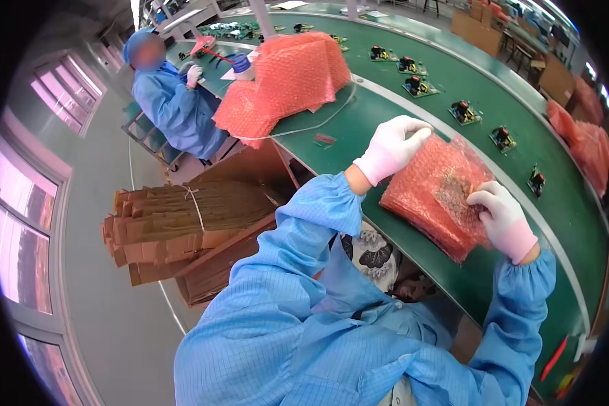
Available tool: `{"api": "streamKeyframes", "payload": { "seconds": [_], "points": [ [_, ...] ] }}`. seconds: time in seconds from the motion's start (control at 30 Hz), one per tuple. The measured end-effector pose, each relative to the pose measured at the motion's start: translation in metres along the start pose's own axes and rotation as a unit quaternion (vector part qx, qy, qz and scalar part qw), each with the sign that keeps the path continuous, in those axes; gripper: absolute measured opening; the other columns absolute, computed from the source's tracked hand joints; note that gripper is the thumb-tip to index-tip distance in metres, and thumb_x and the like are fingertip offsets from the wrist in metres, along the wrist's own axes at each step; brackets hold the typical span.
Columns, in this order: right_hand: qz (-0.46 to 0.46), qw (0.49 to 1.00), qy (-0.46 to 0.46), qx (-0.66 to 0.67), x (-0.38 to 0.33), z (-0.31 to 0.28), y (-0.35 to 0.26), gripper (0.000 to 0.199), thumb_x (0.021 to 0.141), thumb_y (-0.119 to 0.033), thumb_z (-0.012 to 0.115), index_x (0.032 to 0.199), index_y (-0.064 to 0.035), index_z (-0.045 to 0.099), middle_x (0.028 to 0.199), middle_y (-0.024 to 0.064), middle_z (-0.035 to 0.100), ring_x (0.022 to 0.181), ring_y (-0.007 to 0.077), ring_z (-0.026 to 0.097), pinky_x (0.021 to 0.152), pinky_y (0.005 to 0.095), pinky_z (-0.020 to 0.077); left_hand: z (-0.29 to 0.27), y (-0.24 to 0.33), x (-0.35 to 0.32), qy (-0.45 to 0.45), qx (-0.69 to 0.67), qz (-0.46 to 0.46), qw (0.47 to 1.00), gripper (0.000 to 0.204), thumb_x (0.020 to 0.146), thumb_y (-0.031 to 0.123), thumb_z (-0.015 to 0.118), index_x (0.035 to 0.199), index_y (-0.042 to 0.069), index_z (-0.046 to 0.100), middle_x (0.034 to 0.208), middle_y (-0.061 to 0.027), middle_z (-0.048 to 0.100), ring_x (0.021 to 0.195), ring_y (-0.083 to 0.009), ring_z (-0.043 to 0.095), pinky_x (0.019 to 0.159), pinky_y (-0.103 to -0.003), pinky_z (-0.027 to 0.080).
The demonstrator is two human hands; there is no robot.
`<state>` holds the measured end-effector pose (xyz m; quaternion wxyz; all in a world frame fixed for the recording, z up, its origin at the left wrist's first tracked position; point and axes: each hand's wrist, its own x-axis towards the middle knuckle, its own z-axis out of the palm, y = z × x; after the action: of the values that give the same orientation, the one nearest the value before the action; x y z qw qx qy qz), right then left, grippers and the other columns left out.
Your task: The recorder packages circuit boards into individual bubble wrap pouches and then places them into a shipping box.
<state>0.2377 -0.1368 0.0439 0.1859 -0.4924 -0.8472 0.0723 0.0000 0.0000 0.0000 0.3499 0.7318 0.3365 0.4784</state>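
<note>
Head view: nearest, the person's blue sleeves (298, 325) rise from the lower edge toward a green bench (386, 135). The right hand (502, 220), in a white glove, pinches the near right edge of a stack of pink bubble bags (433, 196); its fingers curl over the top bag. The left hand (392, 149), also gloved, grips the far left corner of the same stack, fingers folded over the edge. The stack rests on the bench's near edge, tilted a little toward the person, between the two hands.

Left of the person, below bench level, a tied bundle of flat cardboard (176, 227) lies across an open brown box (243, 223).

Farther along the bench a larger heap of pink bags (284, 84) sits near the edge, with a thin clear cord looping beside it. A small red piece (325, 140) lies between that heap and the left hand. A row of small circuit boards (465, 112) with dark parts runs along the belt, well apart from the stack. More pink bags (585, 139) lie at the far right.

Beyond the heap, a co-worker (176, 101) in a blue coat and white gloves sits at the bench, hands on the surface. Windows (27, 223) line the left wall.
</note>
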Motion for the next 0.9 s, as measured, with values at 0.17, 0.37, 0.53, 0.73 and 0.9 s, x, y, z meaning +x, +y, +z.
{"api": "streamKeyframes", "payload": {
  "seconds": [0.17,0.37,0.53,0.73,0.9],
  "points": [
    [0.030,0.992,0.125,-0.006,-0.009,-0.001,-0.024,0.032,0.070,0.012,0.051,0.098,-0.0010,0.059,0.100,0.0138,0.055,0.094,0.0288,0.056,0.084,0.0329,0.0458,-0.021,-0.005,-0.002,-0.003,0.022,0.059,0.998,0.023,0.087,0.021,0.062,0.101,0.003,0.068,0.095,-0.0113,0.068,0.089,-0.0199,0.065,0.082,-0.030,0.050],
    [0.120,0.890,0.411,0.157,-0.075,-0.021,-0.033,0.036,0.091,-0.001,0.047,0.128,-0.0015,0.046,0.119,0.0083,0.051,0.109,0.0208,0.051,0.096,0.0322,0.0386,-0.007,-0.004,0.004,-0.038,0.111,0.043,0.992,0.034,0.086,0.032,0.063,0.108,0.005,0.066,0.106,-0.0140,0.065,0.100,-0.0275,0.061,0.089,-0.036,0.047],
    [0.123,0.866,0.481,0.054,-0.149,-0.005,-0.036,0.051,0.096,-0.016,0.049,0.140,0.0053,0.034,0.140,0.0140,0.041,0.127,0.0236,0.041,0.106,0.0337,0.0301,0.032,-0.023,-0.014,-0.200,0.163,-0.065,0.964,0.089,0.081,0.058,0.060,0.142,0.001,0.030,0.144,-0.0310,0.027,0.132,-0.0423,0.035,0.109,-0.040,0.031],
    [0.209,0.672,0.659,0.265,-0.215,0.021,-0.041,0.047,0.092,-0.025,0.055,0.133,-0.0045,0.044,0.125,0.0068,0.053,0.110,0.0153,0.052,0.092,0.0316,0.0400,0.040,-0.014,-0.031,-0.188,0.145,-0.109,0.965,0.089,0.078,0.055,0.060,0.145,0.006,0.027,0.147,-0.0280,0.023,0.135,-0.0450,0.026,0.110,-0.048,0.028],
    [0.168,0.680,0.702,0.130,-0.260,0.005,-0.078,0.042,0.093,-0.022,0.053,0.130,-0.0026,0.047,0.119,0.0093,0.057,0.102,0.0172,0.057,0.087,0.0323,0.0446,0.055,0.017,0.005,-0.029,0.282,0.131,0.950,0.073,0.075,0.045,0.064,0.132,0.005,0.044,0.136,-0.0263,0.037,0.127,-0.0446,0.036,0.101,-0.051,0.037]
  ]
}}
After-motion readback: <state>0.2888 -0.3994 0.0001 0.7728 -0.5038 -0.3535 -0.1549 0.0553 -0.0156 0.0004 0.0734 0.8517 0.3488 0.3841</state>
